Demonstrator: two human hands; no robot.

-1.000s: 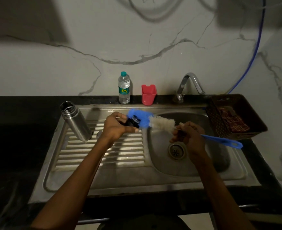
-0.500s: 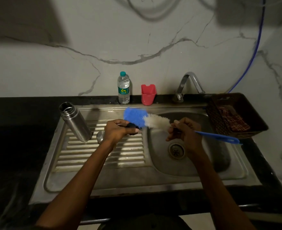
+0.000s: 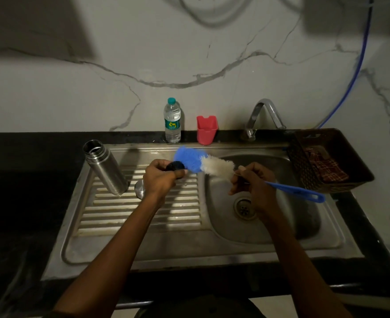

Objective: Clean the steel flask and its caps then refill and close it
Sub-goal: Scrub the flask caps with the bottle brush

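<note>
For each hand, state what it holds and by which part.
Left hand grips the black cap round its rim. Right hand holds the brush by its handle, just behind the bristles.

A home kitchen, dimly lit. A stainless steel sink [image 3: 214, 249] with a ribbed draining board fills the middle of the frame, set into a black stone counter [image 3: 17, 203]. A curved metal tap [image 3: 261, 113] stands at the back of the basin, right of centre, and the drain [image 3: 244, 206] sits in the bowl below it. Behind runs a white marble-veined wall [image 3: 120, 53]. Household bits line the back ledge — a plastic water bottle [image 3: 172, 121], a red holder [image 3: 206, 129] — and a dark basket [image 3: 327, 157] holding a checked cloth rests at the right edge.
</note>
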